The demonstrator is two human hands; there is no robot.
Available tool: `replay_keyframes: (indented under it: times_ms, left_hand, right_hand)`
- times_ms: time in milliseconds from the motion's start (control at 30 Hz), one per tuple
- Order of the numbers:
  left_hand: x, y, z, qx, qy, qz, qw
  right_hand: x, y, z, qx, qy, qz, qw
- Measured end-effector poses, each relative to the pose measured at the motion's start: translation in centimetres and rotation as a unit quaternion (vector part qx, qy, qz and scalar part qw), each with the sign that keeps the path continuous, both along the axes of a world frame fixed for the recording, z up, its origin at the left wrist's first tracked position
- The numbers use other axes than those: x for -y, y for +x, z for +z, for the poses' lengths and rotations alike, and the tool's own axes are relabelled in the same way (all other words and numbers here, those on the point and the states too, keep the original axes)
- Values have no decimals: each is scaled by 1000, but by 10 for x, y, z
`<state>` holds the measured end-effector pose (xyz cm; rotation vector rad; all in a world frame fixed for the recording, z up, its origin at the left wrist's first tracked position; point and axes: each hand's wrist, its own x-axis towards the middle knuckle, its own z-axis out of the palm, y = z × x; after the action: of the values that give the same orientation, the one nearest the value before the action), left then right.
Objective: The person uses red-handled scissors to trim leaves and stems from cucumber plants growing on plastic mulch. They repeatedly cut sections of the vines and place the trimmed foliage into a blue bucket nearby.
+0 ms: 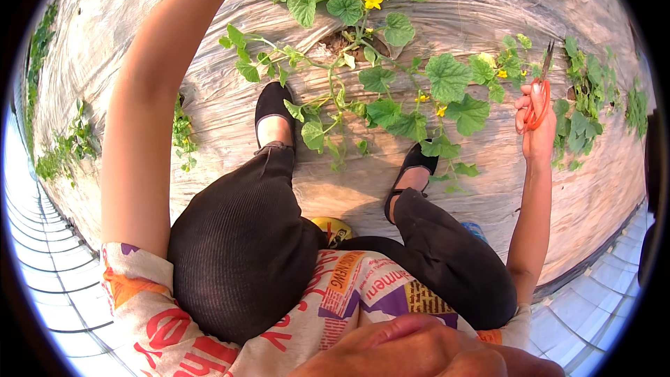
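Observation:
My right hand (538, 133) holds a pair of scissors by its orange handles (537, 106). The dark blades (548, 60) point away from me, and their exact opening is hard to make out. Just left of the blades are the leaves and small yellow flowers (502, 74) of a sprawling cucurbit vine. My left arm (152, 84) stretches beyond the top edge, so my left hand is out of view. Before me the vine (378, 78) spreads from a soil hole (343, 47) in the plastic ground film. A larger yellow flower (372, 1) stands open near the top.
Wrinkled plastic film (220, 131) covers the ground. My black shoes (269, 102) flank trailing shoots. More vines grow at right (586, 99) and left (70, 146). A yellow object (332, 229) and a blue one (475, 231) show partly beside my legs. Ribbed translucent sheeting (57, 272) bounds the sides.

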<state>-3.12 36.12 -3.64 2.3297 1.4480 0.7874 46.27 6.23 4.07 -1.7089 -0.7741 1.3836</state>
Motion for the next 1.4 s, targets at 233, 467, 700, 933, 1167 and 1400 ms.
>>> replay_keyframes:
  times_ms: [233, 467, 700, 933, 1167, 1400]
  left_hand:
    - [64, 136, 78, -383, -100, -230, 889]
    - [39, 128, 13, -301, -103, -188, 929]
    - [51, 109, 35, -181, -156, -213, 948]
    - [60, 93, 31, -145, -108, -197, 964]
    - [87, 88, 23, -200, 49, -168, 964]
    - [91, 95, 41, -218, -41, -169, 960]
  right_hand:
    - [-102, -61, -23, -32, -99, 167, 980]
    - [-135, -114, -49, -37, -143, 278, 949]
    - [-157, -135, -49, -8, -106, 298, 949]
    - [-183, -151, -61, 25, -65, 278, 958]
    - [-194, -136, -54, 41, -16, 247, 968]
    - [-247, -134, -25, 61, 9, 290, 955]
